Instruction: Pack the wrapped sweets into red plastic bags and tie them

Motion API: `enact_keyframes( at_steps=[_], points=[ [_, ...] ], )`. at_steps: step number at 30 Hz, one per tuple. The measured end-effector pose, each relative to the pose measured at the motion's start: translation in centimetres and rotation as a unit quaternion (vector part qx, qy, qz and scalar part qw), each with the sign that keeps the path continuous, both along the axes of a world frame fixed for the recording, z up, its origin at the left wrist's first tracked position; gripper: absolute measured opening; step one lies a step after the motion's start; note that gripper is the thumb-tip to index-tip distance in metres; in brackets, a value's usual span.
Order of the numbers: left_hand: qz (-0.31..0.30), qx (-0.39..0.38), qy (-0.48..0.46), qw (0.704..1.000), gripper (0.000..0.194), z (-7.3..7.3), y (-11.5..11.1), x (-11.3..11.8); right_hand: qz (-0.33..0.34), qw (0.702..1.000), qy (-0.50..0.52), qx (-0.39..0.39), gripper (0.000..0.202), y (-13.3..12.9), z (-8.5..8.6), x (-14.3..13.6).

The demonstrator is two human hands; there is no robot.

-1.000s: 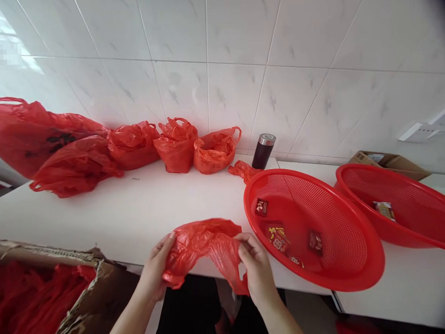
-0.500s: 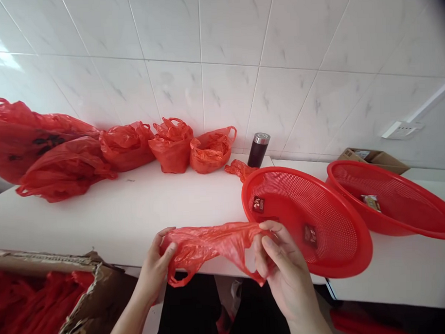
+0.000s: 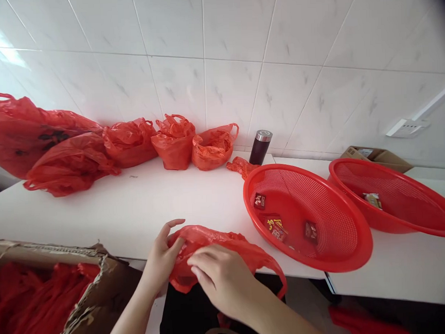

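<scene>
A red plastic bag (image 3: 230, 238) is held left of the perforated basket (image 3: 329, 212), near the front edge of the desk (image 3: 187, 202). The left hand (image 3: 163, 260) grasps the bag's side; the right hand (image 3: 224, 280) curls over it, though whether that grip pinches film cannot be told.

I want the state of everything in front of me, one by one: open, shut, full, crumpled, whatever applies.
Bag at both hands: limp, rumpled
Bags along the wall: bulging
Small bag by the tumbler: crumpled
Tumbler: upright, lid on
Nearer basket: open, few packets inside
Farther basket: open, mostly empty
Large carton: open, holding red plastic
Small carton: open
</scene>
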State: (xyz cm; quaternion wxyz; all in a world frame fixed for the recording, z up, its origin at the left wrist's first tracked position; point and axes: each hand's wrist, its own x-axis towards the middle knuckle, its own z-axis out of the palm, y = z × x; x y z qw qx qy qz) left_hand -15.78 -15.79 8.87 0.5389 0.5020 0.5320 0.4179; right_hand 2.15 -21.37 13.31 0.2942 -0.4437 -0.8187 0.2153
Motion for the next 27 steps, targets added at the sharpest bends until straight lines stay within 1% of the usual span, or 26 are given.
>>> enact_keyframes(
  at_steps=[1, 3, 5, 6, 7, 8, 10, 12, 13, 14, 15, 17, 19, 21, 22, 24, 26, 27],
  points=[
    [-0.022, 0.000, 0.019, 1.000, 0.045, 0.1, 0.0, 0.0, 0.001, 0.999, -0.050, -0.016, 0.037, 1.2, -1.1, -0.4],
    [-0.079, -0.012, 0.049, 0.996, 0.042, 0.2, 0.0, -0.3, -0.028, 0.988, -0.144, -0.039, 0.040, 3.3, -3.0, -0.4],
    [-0.121, -0.034, 0.056, 0.990, 0.042, 0.1, 0.2, -1.2, -0.066, 0.973, -0.215, -0.060, 0.045, 4.8, -4.2, 0.5],
    [-0.121, -0.039, 0.057, 0.990, 0.043, 0.1, 0.3, -1.7, -0.083, 0.965, -0.240, -0.066, 0.049, 5.2, -4.4, 1.1],
    [-0.102, -0.033, 0.058, 0.993, 0.044, 0.0, 0.6, -2.3, -0.096, 0.959, -0.258, -0.068, 0.054, 5.5, -4.4, 1.7],
    [-0.065, -0.014, 0.067, 0.996, 0.044, -0.1, 0.8, -2.8, -0.104, 0.955, -0.269, -0.070, 0.059, 5.5, -4.3, 2.2],
    [0.042, 0.045, 0.114, 0.992, 0.042, -0.6, 1.7, -3.8, -0.105, 0.951, -0.277, -0.090, 0.066, 5.4, -3.8, 2.9],
    [0.150, 0.101, 0.185, 0.966, 0.042, -1.2, 2.7, -4.4, -0.099, 0.944, -0.279, -0.142, 0.065, 5.2, -3.4, 3.1],
    [0.192, 0.123, 0.214, 0.950, 0.043, -1.6, 3.3, -4.5, -0.098, 0.940, -0.280, -0.170, 0.062, 5.1, -3.3, 3.1],
    [0.221, 0.140, 0.230, 0.937, 0.044, -1.9, 3.8, -4.6, -0.098, 0.935, -0.280, -0.193, 0.059, 5.0, -3.3, 3.1],
    [0.237, 0.153, 0.234, 0.930, 0.045, -2.3, 4.2, -4.6, -0.098, 0.932, -0.280, -0.210, 0.055, 5.0, -3.3, 3.0],
    [0.229, 0.166, 0.223, 0.933, 0.046, -2.9, 4.6, -4.4, -0.103, 0.931, -0.273, -0.221, 0.051, 4.9, -3.4, 3.0],
    [0.191, 0.166, 0.221, 0.942, 0.051, -3.4, 4.2, -3.9, -0.121, 0.933, -0.269, -0.205, 0.045, 4.9, -3.4, 2.9],
    [0.159, 0.164, 0.208, 0.951, 0.059, -3.7, 3.2, -3.2, -0.134, 0.940, -0.268, -0.164, 0.031, 4.9, -3.4, 2.5],
    [0.151, 0.160, 0.191, 0.957, 0.062, -3.9, 2.7, -2.8, -0.128, 0.947, -0.262, -0.133, 0.024, 5.0, -3.4, 2.2],
    [0.141, 0.136, 0.133, 0.972, 0.063, -4.0, 1.9, -2.0, -0.089, 0.964, -0.241, -0.065, 0.022, 5.3, -3.4, 1.5],
    [0.116, 0.096, 0.072, 0.986, 0.056, -4.0, 1.6, -1.5, -0.034, 0.974, -0.224, -0.004, 0.029, 5.8, -3.5, 1.0],
    [0.094, 0.079, 0.051, 0.991, 0.052, -3.8, 1.6, -1.5, -0.012, 0.974, -0.224, 0.018, 0.032, 6.2, -3.4, 0.9]
  ],
)
